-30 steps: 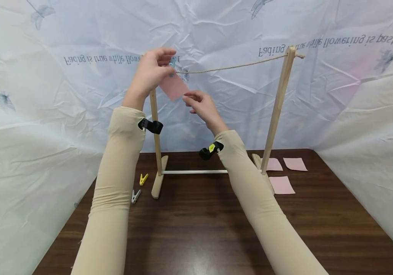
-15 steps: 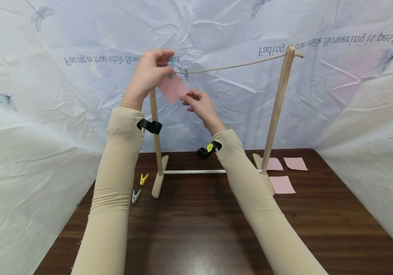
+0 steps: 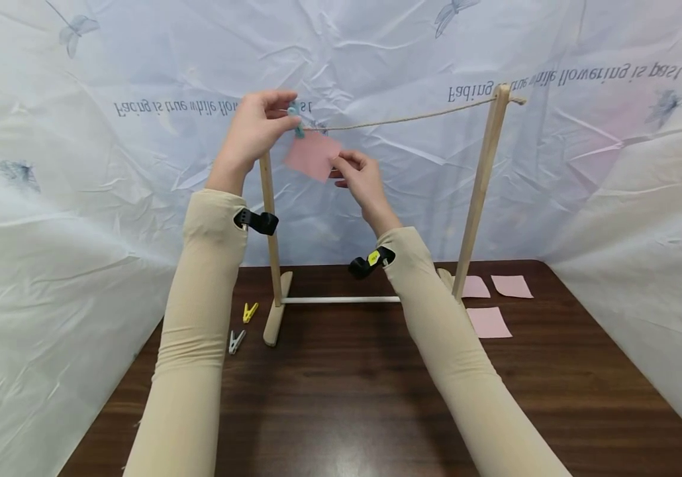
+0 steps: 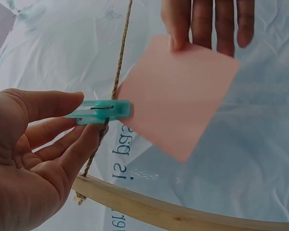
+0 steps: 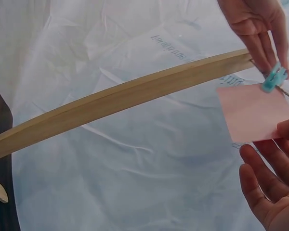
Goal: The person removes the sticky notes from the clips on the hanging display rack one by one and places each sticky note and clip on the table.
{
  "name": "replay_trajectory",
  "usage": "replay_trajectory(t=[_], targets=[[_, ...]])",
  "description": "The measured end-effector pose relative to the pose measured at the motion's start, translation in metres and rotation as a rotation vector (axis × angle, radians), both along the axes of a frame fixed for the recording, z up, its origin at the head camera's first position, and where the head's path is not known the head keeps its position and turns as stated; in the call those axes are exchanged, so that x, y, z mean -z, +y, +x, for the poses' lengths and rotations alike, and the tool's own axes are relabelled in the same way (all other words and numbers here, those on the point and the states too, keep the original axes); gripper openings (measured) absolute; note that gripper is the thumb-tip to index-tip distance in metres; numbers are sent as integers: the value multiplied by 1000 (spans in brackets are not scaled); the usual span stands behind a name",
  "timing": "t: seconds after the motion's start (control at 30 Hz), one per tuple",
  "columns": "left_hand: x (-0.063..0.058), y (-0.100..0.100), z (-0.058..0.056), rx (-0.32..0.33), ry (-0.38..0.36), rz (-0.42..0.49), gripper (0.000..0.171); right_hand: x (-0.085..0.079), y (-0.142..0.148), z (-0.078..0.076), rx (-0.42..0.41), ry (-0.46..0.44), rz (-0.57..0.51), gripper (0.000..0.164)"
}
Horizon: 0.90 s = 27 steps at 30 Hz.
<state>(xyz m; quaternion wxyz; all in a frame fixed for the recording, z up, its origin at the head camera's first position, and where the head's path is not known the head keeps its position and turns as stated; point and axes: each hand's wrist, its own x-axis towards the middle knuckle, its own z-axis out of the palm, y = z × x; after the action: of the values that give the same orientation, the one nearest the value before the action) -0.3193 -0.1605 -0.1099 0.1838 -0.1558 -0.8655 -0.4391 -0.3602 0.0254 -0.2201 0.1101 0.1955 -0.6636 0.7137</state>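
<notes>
A pink square of paper (image 3: 312, 156) hangs at the rope (image 3: 400, 120) near the left post. A teal clothespin (image 4: 106, 109) sits across the rope, its tip over the paper's corner. My left hand (image 3: 259, 126) pinches the handle end of that clothespin between thumb and fingers. My right hand (image 3: 361, 182) pinches the paper's right edge, thumb in front and fingers behind. In the right wrist view the paper (image 5: 255, 113) lies between both hands, with the clothespin (image 5: 274, 78) at its upper edge.
A wooden stand with a right post (image 3: 481, 192) and a white crossbar (image 3: 341, 300) stands on the dark table (image 3: 341, 397). Left of it lie a yellow clothespin (image 3: 249, 312) and a white clothespin (image 3: 236, 342). Several pink papers (image 3: 488, 322) lie at the right.
The pink paper has swung to the right and turned flatter toward the camera, with my right hand moving right along with it. More of the teal clothespin shows; my left hand has shifted slightly.
</notes>
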Motion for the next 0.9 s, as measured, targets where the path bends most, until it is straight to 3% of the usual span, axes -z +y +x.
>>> replay_trajectory(t=[0.5,0.9], targets=[[1,-4,-4,19,3,40,49,-4,9,8,35,48,-17,24],[2,-4,-3,-18,60,-8,43,-3,9,11,37,52,5,24]])
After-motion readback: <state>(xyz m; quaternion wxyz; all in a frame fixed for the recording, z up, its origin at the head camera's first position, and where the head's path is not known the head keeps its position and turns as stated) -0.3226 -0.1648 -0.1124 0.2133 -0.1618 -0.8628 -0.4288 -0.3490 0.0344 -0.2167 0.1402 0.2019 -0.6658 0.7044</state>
